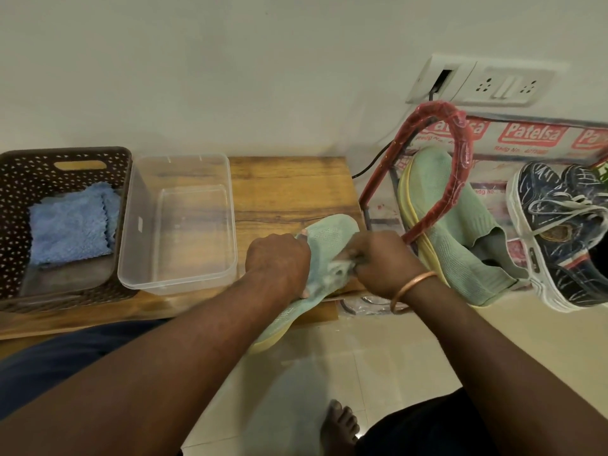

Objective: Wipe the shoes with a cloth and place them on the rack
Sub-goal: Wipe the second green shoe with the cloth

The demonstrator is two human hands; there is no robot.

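My left hand (pixel 279 261) grips a pale green knit shoe (pixel 329 232) with a yellow sole, held over the front edge of the wooden table (pixel 289 189). My right hand (pixel 381 261) pinches a small pale cloth (pixel 339 266) against the shoe's upper. The matching green shoe (pixel 460 225) lies on the rack (pixel 437 153), whose red wrapped frame arches over it. A dark blue patterned sneaker (pixel 559 232) with white laces sits to its right on the rack.
A brown perforated basket (pixel 19 179) at the table's left holds folded blue cloths (pixel 69 225). Beside it stands a clear plastic tub (pixel 177 222). A wall socket panel (pixel 477 83) with a black cable is above the rack. My bare foot (pixel 339 426) rests on the tiled floor.
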